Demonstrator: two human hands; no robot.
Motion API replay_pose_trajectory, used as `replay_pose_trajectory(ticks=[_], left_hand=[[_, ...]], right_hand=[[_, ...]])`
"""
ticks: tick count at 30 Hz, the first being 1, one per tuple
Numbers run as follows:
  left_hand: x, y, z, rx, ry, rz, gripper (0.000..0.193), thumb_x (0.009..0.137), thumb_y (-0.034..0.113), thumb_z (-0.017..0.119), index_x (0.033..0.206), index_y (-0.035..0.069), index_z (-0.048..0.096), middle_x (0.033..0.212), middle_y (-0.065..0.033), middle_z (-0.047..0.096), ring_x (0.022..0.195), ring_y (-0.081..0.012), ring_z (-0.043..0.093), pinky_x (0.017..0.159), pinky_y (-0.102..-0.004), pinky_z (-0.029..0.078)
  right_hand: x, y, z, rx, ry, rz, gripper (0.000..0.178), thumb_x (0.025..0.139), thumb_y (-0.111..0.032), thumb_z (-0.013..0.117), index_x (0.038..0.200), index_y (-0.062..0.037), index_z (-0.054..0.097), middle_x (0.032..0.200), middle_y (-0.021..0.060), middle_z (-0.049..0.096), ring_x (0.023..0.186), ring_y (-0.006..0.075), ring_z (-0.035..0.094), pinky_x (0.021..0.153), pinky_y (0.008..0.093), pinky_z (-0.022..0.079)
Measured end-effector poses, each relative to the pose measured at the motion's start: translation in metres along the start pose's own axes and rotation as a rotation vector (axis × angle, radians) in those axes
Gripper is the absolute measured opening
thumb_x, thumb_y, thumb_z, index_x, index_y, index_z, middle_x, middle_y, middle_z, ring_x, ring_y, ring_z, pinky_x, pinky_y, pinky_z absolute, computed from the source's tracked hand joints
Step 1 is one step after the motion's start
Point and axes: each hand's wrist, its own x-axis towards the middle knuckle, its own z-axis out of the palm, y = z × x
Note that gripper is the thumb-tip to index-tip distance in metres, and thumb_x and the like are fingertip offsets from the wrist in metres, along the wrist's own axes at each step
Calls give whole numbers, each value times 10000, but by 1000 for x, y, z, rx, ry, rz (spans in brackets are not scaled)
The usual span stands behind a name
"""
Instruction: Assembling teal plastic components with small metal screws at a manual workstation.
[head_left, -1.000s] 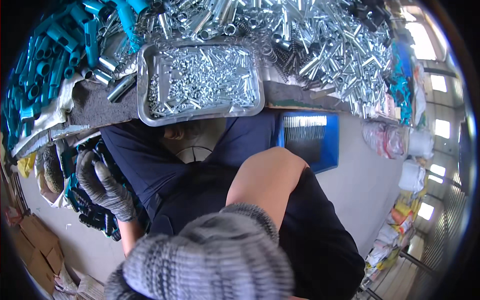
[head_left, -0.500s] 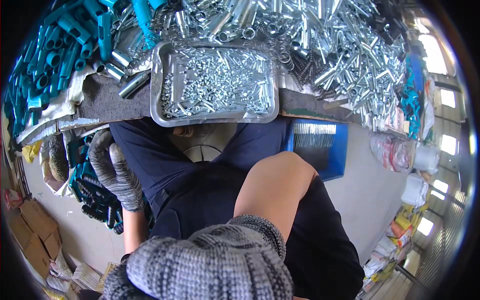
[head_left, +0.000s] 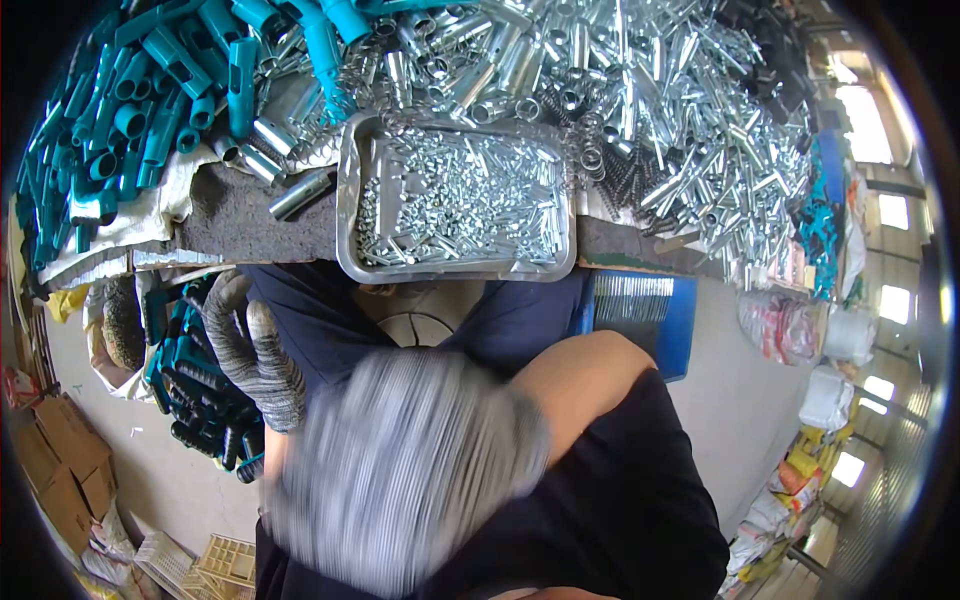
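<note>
My left hand (head_left: 252, 355), in a grey knitted glove, is at the left beside my thigh. Its fingers point away from me, with a gap between them and nothing visible held. Just beyond it, below table height, lies a pile of teal parts with black grips (head_left: 195, 400). My right hand (head_left: 410, 470), gloved in the same knit, is raised over my lap close to the camera. Motion smears it, so its fingers and anything in them cannot be made out. A metal tray (head_left: 350, 235) of small silver pins and sleeves sits at the table's near edge, touched by neither hand.
Teal tubes (head_left: 130, 122) are heaped at the table's left. Silver tubes, springs and rods (head_left: 690, 150) cover its back and right. Under the edge, a blue bin (head_left: 680, 325) holds thin metal pieces. Cardboard boxes (head_left: 65, 460) stand on the floor at left; bags (head_left: 790, 480) line the right.
My right hand has moved up and away from me, and is now blurred. My left hand has barely changed its pose. The whole view has shifted slightly, placing the tray lower and further right.
</note>
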Motion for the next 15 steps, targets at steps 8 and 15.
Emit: replay_pose_trajectory(ticks=[8,15], left_hand=[[7,-7,-9,31,23,18,250,927,168,579,1110,-4,580,1163,-116,579,1132,-242,520,1048,-378,348],[20,9,13,-31,-98,49,242,900,151,615,1092,7,586,1116,-112,591,1084,-235,542,1001,-379,393]], right_hand=[[-86,139,125,156,-1049,709,431,810,-202,660,1222,-113,567,1245,146,556,982,318,635,856,409,517],[-98,147,133,157,-809,698,366,900,-307,561,1194,-89,571,1002,131,665,873,305,655,740,426,514]])
